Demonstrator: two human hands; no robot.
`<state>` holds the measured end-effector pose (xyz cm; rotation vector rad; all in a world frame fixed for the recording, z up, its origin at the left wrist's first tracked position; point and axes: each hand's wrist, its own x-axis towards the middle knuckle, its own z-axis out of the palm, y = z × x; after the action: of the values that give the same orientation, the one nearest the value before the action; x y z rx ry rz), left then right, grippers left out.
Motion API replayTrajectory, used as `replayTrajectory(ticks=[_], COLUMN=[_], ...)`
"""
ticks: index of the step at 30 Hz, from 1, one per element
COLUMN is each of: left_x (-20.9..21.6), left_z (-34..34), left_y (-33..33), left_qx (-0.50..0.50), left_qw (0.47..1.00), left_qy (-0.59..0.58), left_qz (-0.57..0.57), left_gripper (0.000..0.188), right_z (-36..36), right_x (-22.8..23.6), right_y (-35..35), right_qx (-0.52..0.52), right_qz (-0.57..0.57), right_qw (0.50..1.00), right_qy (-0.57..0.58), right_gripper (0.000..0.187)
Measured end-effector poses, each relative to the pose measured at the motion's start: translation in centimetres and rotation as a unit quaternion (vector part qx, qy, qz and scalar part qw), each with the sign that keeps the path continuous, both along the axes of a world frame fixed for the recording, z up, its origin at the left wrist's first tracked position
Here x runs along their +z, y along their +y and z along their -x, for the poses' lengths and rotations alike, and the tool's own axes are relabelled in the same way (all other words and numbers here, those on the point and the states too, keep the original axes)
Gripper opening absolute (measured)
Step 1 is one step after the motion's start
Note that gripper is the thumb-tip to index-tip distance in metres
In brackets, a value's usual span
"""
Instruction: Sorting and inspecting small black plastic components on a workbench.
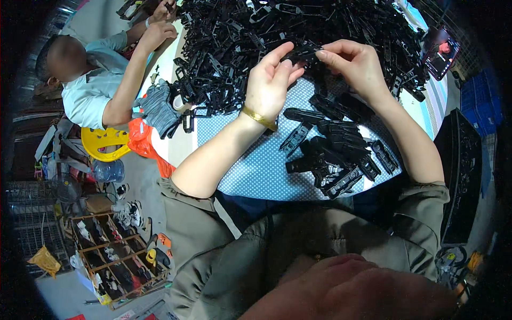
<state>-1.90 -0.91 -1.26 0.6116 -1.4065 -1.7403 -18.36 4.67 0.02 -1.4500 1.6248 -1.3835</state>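
Above the near part of the table, my left hand (268,85) and my right hand (354,66) are closed on a small black plastic part (303,54). It lies across the left fingers, while the right thumb and fingertips pinch its right end. Its fine detail is lost against the dark background. Just beyond rises a large heap of similar black plastic parts (229,37). Between my forearms, a smaller group of long black plastic parts (341,141) rests on a blue patterned cloth (240,170).
Left of the heap lie grey knit gloves (159,112) and an orange-red plastic bag (143,140). A co-worker (101,80) sits at the far left by a yellow stool (101,144). A lit phone (441,52) stands at right, near blue crates (480,101). A compartmented wooden rack (114,256) is lower left.
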Motion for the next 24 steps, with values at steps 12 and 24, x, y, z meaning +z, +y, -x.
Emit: replayTrajectory(ticks=[12,24], left_x=[0.2,1.2], left_z=[-0.4,-0.7], left_y=[0.3,-0.8], left_qx=[-0.018,-0.045], left_qw=[0.995,0.999], left_qy=[-0.058,-0.003], left_qz=[0.075,-0.024], left_gripper=[0.037,0.041], right_z=[-0.7,4.7], right_x=[0.0,1.2], right_y=[0.3,-1.4], right_qx=[-0.025,-0.027], right_qz=[0.090,0.008], right_qw=[0.988,0.950], right_qy=[0.123,0.311], right_gripper=[0.018,0.033])
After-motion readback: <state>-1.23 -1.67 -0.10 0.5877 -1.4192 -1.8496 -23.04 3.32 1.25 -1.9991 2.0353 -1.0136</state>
